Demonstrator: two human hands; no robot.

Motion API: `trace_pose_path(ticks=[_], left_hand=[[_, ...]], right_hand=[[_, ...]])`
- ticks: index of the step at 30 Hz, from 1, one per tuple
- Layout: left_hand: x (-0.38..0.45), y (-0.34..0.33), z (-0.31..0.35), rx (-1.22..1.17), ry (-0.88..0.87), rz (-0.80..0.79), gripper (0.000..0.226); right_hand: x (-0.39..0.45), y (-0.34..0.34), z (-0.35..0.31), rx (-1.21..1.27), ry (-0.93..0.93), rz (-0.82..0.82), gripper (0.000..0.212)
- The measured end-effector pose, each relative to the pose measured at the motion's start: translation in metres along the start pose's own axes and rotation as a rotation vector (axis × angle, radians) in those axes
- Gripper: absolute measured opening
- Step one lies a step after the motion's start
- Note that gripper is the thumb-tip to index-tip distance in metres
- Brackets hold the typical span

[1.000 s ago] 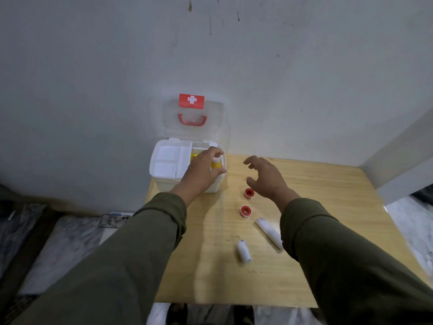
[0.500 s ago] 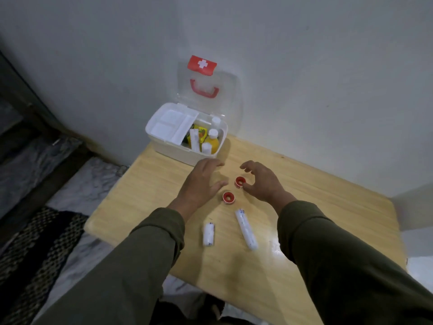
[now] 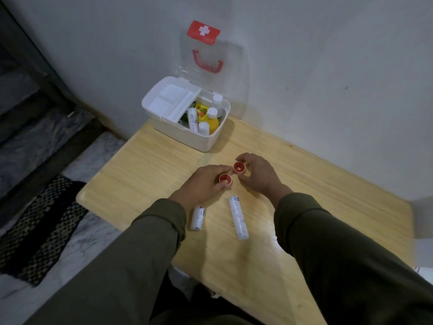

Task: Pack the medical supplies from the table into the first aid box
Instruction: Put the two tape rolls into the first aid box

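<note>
1. Wooden table (image 3: 328,188): light top, set against a grey wall (image 3: 328,66); it carries everything listed below.
2. First aid box (image 3: 199,139): white, at the table's 11 o'clock corner. Clear lid (image 3: 232,66) stands open against the wall, with a red handle (image 3: 207,64) and a red cross label (image 3: 203,31).
3. Box contents: a white divided tray (image 3: 168,99) over the left half; in the right half a yellow bottle (image 3: 212,123) with a white cap, a white bandage roll (image 3: 193,119), a small white container (image 3: 203,127) and a yellow printed packet (image 3: 202,111). Other pieces are too dim to name.
4. Left hand (image 3: 201,186): fingers closed round the near red tape roll (image 3: 225,179), which sits at table centre, 5 o'clock of the box.
5. Right hand (image 3: 257,177): thumb and fingers pinching the far red tape roll (image 3: 239,167), just beside item 4's roll, at its 1 o'clock. Whether either roll is off the table cannot be told.
6. Short bandage roll (image 3: 198,218): white, wrapped, lying loose at 6 o'clock of the left hand.
7. Long bandage roll (image 3: 238,218): white, wrapped, lying loose between the two olive sleeves (image 3: 328,254), at 3 o'clock of item 6.
8. Floor: marble, with a dark patterned mat (image 3: 39,231) at 9 o'clock of the table.
</note>
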State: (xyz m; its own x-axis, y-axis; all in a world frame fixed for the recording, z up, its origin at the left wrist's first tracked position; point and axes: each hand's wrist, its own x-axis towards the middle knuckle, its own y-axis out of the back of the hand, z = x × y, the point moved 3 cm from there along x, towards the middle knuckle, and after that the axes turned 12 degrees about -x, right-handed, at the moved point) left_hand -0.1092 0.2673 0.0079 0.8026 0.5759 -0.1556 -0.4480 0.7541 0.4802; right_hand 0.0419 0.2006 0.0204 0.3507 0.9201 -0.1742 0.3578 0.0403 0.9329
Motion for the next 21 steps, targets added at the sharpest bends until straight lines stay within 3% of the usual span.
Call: trace_pose_path(ticks=[6, 16, 21], left_hand=[[0.001, -0.006, -0.007, 0.181, -0.069, 0.021, 0.039], [-0.004, 0.009, 0.003, 0.143, -0.062, 0.115, 0.044], [-0.003, 0.029, 0.028, 0.109, -0.144, 0.166, 0.044]], right_hand=[[0.002, -0.003, 0.003, -0.005, -0.021, -0.009, 0.033], [-0.005, 0.014, 0.005, 0.056, -0.131, -0.007, 0.034], [-0.007, 0.048, -0.006, 0.081, -0.163, 0.061, 0.039]])
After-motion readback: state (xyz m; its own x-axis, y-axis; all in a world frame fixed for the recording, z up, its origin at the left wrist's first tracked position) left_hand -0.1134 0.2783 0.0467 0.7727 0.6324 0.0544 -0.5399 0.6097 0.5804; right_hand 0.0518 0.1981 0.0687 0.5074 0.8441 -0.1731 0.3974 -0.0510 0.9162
